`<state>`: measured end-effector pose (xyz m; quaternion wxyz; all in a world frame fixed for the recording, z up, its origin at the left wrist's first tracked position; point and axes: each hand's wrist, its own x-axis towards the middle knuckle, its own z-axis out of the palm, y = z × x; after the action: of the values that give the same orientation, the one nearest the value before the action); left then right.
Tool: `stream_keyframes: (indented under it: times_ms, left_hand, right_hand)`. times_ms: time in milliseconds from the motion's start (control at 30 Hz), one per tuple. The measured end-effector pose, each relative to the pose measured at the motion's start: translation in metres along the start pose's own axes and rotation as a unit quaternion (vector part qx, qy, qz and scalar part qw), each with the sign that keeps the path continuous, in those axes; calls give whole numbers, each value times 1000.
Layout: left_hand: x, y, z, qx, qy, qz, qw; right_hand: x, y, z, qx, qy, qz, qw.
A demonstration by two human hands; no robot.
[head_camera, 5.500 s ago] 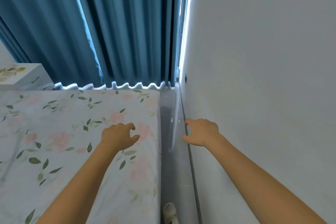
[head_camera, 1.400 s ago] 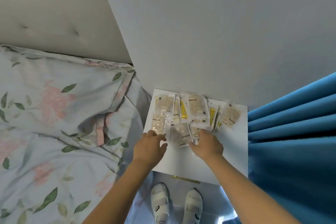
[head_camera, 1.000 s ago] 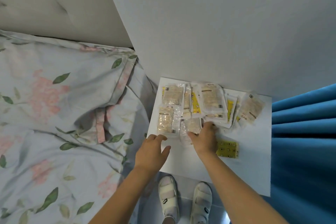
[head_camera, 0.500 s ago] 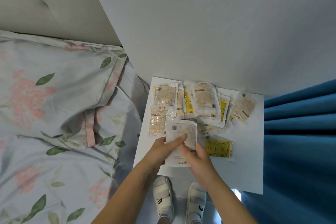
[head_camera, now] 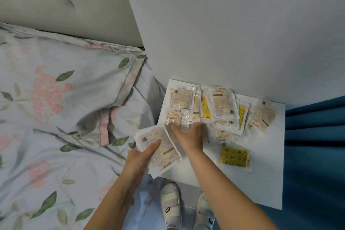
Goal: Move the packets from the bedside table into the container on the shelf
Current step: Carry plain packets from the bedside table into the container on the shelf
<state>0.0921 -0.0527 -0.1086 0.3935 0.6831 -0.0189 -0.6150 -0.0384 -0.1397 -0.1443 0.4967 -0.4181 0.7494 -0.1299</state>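
From the head camera, looking down, the left hand [head_camera: 141,155] grips a flat clear-plastic packet with beige contents and a barcode [head_camera: 158,145], thumb laid straight across its top face and the other fingers hidden beneath, holding it over the white bedside table's [head_camera: 265,173] edge at about 9 o'clock. The right hand [head_camera: 190,138] reaches to 12 o'clock, fingers nearly straight and spread, resting on a crinkled clear packet [head_camera: 178,117]; whether they pinch it I cannot tell. The remaining pale and yellow packets [head_camera: 222,106] overlap along the table's far edge against the grey wall [head_camera: 224,24]. A yellow patterned sachet [head_camera: 235,156] lies alone at 3 o'clock of the right hand. The floral bedding [head_camera: 56,108] lies at 9 o'clock.
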Motion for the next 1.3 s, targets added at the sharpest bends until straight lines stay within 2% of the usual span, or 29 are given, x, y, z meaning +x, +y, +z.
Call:
stream_keyframes:
  times_ms: [67,133,200,267,333,400,500,633,733,867,933,1133,1300]
  left_hand:
    - [-1,1,-4,6,-6,9,1000]
    - [-2,2,-5,10,-11,11,1000]
    - [-1,4,-5,17,-16,11,1000]
    - [-1,5,-5,22,-24,10,999]
    - [-2,6,-5,21,-30,12,999]
    - [-4,6,-3,13,-30,10,999]
    - [-4,7,-1,12,-29,6,999]
    - [-1,10,1,12,-37,3,999]
    - [4,13,3,12,-44,6,999]
    - [10,15,1,6,-44,8,999]
    - [11,16,-1,1,-44,10,999]
    - [15,18,-3,8,-39,11,999]
    - [15,21,0,10,-41,24,999]
  right_hand:
    - [8,-3,20,-32,51,38,997]
    - [11,-2,29,-113,98,30,988]
    - [13,1,30,-141,118,12,983]
    - [12,6,26,-92,110,-13,990]
    - [6,11,19,-30,64,-41,997]
    - [0,19,7,-16,11,-63,998]
    - [-5,20,-12,-15,24,-91,995]
    - [19,-14,-24,50,29,-92,994]
    - [54,-46,-15,5,39,-104,994]
    - [79,-62,2,-195,23,-130,972]
    - [83,-58,7,-240,38,-129,961]
    - [75,-43,11,-220,102,-194,950]
    - [71,-35,-2,-184,125,-212,952]
